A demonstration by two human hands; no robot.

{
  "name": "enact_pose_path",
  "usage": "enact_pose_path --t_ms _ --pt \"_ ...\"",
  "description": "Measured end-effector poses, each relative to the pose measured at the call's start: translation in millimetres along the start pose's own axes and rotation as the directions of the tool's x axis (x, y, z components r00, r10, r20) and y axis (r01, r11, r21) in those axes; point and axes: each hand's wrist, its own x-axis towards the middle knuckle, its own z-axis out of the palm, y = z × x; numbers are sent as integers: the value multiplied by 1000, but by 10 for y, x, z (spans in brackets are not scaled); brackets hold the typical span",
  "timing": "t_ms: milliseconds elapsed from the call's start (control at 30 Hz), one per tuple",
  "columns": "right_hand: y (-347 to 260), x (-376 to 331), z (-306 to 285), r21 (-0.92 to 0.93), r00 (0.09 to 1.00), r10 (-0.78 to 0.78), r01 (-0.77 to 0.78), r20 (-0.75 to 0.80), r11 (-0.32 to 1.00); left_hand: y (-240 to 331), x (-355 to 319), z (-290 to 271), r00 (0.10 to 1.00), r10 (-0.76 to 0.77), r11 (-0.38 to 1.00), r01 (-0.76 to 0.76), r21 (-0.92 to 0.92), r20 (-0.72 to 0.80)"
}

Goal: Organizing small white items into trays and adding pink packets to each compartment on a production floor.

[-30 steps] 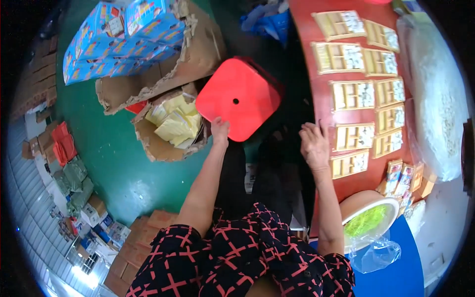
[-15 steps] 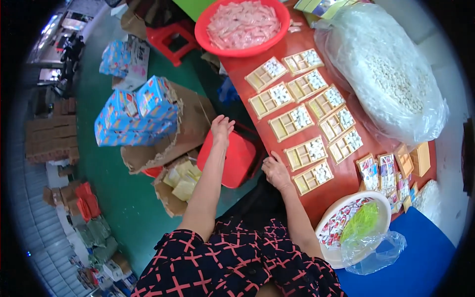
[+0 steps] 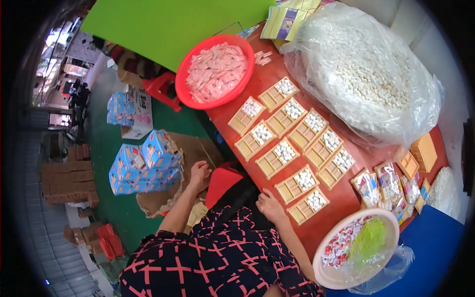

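Observation:
My left hand (image 3: 199, 173) rests on the edge of a red plastic stool (image 3: 223, 182) beside the table, fingers curled over it. My right hand (image 3: 269, 205) lies flat on the near edge of the red-brown table (image 3: 341, 198), next to a yellow compartment tray (image 3: 308, 205) holding white pieces. Several more such trays (image 3: 292, 141) lie in rows across the table. A large clear bag of white pieces (image 3: 363, 74) sits at the far right.
A red basin of pink-white sachets (image 3: 215, 72) stands at the table's far end. A white bowl with wrapped sweets and green shreds (image 3: 354, 247) sits near right. Blue boxes in a cardboard carton (image 3: 146, 166) stand on the green floor at left, and a green board (image 3: 168, 24) is behind.
The view has swung up from the floor and stool to the table. My left hand stays on the red stool, my right hand stays on the table edge.

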Motion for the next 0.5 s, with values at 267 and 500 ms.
enact_pose_path --t_ms 267,500 --pt "44 -24 96 -46 994 -70 75 84 996 1004 900 746 998 -11 978 0 -208 -54" --pt "-34 -180 474 100 931 31 -72 363 992 886 1314 1298 831 358 859 -472 -198 -426"
